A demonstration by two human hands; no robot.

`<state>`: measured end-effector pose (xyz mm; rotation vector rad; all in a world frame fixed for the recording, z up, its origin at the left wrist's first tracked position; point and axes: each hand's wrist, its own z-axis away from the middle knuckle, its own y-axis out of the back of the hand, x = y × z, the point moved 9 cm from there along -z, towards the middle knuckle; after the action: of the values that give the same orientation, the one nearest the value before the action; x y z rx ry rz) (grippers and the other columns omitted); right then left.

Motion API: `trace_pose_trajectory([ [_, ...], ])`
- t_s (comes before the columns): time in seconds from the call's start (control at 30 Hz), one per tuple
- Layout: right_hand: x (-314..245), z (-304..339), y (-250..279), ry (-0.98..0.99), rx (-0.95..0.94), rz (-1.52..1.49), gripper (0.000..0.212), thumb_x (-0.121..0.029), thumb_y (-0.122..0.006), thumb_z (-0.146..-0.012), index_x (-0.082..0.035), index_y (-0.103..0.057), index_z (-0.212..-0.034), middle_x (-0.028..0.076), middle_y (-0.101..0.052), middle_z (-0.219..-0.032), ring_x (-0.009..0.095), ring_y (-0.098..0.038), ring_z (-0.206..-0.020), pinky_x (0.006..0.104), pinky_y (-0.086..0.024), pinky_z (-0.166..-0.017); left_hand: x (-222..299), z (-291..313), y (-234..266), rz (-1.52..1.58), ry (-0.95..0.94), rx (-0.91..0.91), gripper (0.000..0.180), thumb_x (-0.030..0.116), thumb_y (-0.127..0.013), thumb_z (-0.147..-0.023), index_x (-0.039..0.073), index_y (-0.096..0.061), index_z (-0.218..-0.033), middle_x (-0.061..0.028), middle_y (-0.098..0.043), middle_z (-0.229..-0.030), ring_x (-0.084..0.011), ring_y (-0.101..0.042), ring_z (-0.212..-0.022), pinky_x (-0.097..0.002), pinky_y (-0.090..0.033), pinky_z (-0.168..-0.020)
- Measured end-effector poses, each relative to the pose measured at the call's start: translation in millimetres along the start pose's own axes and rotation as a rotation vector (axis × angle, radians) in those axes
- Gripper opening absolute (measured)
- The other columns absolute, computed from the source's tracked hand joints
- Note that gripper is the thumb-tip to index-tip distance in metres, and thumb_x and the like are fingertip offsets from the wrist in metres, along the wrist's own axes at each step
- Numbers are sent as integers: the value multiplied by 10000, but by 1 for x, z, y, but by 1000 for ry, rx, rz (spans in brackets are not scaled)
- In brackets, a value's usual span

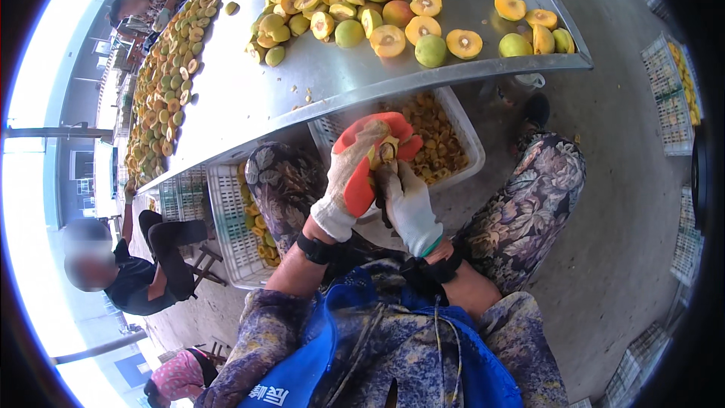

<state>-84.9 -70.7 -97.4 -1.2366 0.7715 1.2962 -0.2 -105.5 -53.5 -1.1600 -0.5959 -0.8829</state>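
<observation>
Over my lap, just below the edge of a metal table (249,117), both gloved hands meet. My left hand (353,162), in a white glove with orange-coated palm and fingers, is wrapped around a yellow peach half (371,157), mostly covered by the fingers. My right hand (411,208), in a whitish glove, grips a small pitting tool (387,153) whose metal loop sits at the fruit; its dark handle is partly hidden. Many green, yellow and reddish peach halves (388,41) lie on the table in front of me.
Beneath the table edge, a white plastic crate (472,153) holds brownish-yellow fruit pieces. Another white crate (226,234) with peach halves stands by my left leg. Several people sit on the left, one nearby in dark clothes (140,283). Stacked crates (664,98) line the right.
</observation>
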Motion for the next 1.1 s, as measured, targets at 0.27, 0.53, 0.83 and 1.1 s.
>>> trace_pose_trajectory([
  [0.27,5,3,-5,-88,-35,27,270,-173,-489,-1043,44,-597,-1162,171,-689,-902,259,-667,-814,368,-515,-739,2,5,0,46,-121,-9,373,280,-629,-1003,-32,-630,-1207,-153,-669,-1152,-366,-661,-1114,-475,-523,-1020],
  [0.53,11,3,-9,36,-7,-136,328,-280,-517,-1058,13,-593,-1183,171,-669,-889,220,-633,-757,368,-509,-714,4,8,-1,-5,-89,17,383,317,-601,-1017,-37,-652,-1153,-169,-667,-1174,-346,-655,-1117,-504,-514,-1033],
  [0.83,30,9,-18,-136,-95,-229,348,-251,-483,-1076,39,-590,-1237,101,-668,-998,149,-603,-874,307,-500,-802,-5,5,2,-114,72,128,425,381,-609,-1007,-39,-673,-1013,-164,-679,-1080,-320,-706,-892,-498,-604,-850],
  [1.1,21,9,-16,-7,-97,-143,346,-281,-516,-1062,27,-630,-1172,119,-691,-911,165,-621,-803,337,-510,-754,-3,6,5,-155,22,143,338,323,-618,-1001,-10,-661,-967,-162,-678,-1043,-284,-708,-835,-462,-629,-728],
])
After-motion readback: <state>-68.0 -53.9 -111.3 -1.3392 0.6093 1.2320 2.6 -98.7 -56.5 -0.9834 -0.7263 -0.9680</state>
